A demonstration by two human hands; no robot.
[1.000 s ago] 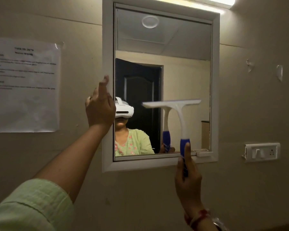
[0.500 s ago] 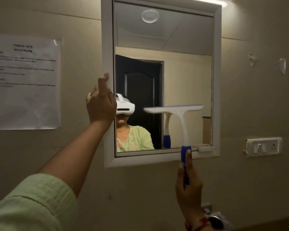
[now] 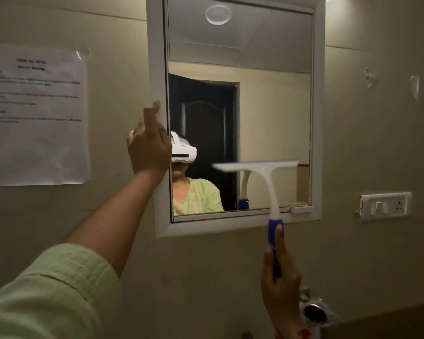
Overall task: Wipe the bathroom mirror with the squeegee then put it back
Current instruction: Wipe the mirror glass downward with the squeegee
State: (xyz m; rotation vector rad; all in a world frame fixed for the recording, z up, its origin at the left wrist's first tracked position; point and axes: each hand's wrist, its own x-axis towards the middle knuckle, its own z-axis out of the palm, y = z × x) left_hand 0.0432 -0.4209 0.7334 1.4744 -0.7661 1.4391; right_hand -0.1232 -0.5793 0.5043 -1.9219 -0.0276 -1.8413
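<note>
A white-framed mirror (image 3: 318, 118) hangs on the beige wall. My right hand (image 3: 280, 287) grips the blue handle of a white squeegee (image 3: 267, 177), held upright. Its blade lies level against the lower right part of the glass. My left hand (image 3: 148, 148) rests on the left side of the mirror frame, fingers curled around its edge. The glass reflects a person in a light green top and the squeegee.
A taped paper sheet (image 3: 34, 113) hangs on the wall to the left. A white switch and socket plate (image 3: 384, 205) sits right of the mirror. A chrome fitting (image 3: 313, 311) shows at the bottom beside my right wrist. Two small hooks (image 3: 414, 86) are upper right.
The squeegee blade has slid down the glass toward the lower edge, and my right hand has dropped with it. My left hand stays on the frame.
</note>
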